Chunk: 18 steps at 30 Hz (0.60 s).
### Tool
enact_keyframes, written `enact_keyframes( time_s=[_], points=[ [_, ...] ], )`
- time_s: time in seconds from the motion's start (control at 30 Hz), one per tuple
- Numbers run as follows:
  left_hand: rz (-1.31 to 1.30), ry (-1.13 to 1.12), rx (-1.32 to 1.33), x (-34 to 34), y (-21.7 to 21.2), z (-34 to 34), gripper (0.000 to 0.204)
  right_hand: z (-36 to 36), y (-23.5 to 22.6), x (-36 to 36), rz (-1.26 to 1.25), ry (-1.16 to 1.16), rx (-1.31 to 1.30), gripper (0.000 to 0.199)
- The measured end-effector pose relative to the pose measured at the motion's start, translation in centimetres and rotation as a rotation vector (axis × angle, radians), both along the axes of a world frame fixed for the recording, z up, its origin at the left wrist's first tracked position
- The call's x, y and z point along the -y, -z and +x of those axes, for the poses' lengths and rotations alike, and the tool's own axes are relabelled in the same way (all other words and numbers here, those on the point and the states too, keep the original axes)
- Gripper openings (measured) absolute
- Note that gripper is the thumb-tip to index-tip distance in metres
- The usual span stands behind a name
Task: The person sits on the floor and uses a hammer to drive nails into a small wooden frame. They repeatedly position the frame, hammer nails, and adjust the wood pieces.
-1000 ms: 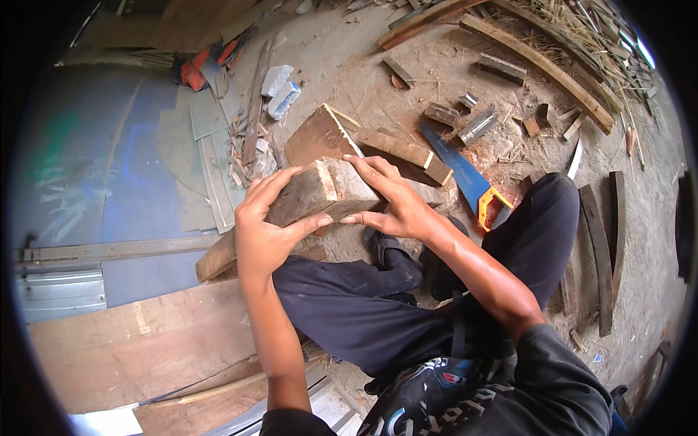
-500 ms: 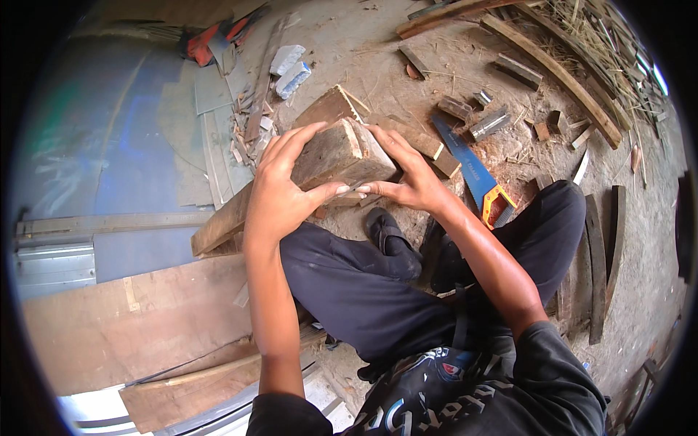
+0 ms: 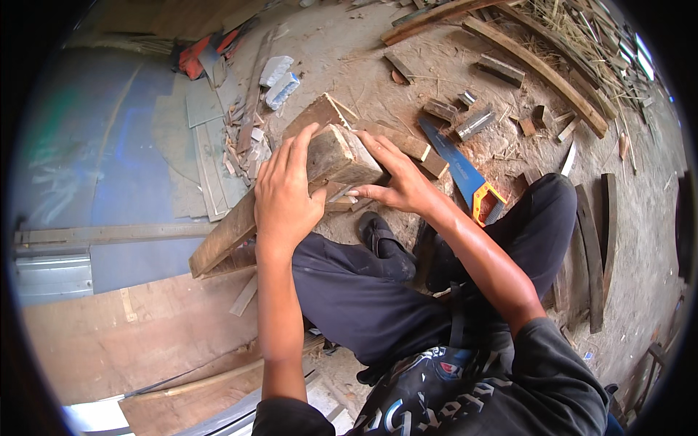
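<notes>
Where behind left hand (image 3: 285, 192), block (image 3: 354, 161) invisible

Between left grip (image 3: 289, 198) and right grip (image 3: 408, 187) sits a brown squared wooden block (image 3: 340, 158); right of both lies a long blue-bladed handsaw (image 3: 459, 166).

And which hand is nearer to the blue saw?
Right. The right hand is at the right side of the wooden block, left of the blue saw; the left hand is at the block's left side, farther off.
</notes>
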<state>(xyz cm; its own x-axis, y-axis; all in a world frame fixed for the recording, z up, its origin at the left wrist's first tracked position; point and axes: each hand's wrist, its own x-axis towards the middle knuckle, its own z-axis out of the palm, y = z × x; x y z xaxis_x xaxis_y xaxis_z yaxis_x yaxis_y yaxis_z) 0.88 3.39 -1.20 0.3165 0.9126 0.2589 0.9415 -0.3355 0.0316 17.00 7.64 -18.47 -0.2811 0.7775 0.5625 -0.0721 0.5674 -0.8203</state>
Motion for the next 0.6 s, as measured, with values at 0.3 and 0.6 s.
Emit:
enact_keyframes(
  time_s=[0.3, 0.6],
  points=[
    [0.004, 0.049, -0.01, 0.17, -0.29, -0.28, 0.077, -0.03, 0.13, 0.0, 0.027, -0.011, -0.015, 0.099],
    [0.068, 0.029, -0.064, 0.24, 0.34, 0.07, 0.077, 0.0, 0.08, 0.06, 0.029, -0.011, -0.04, 0.099]
  ],
)
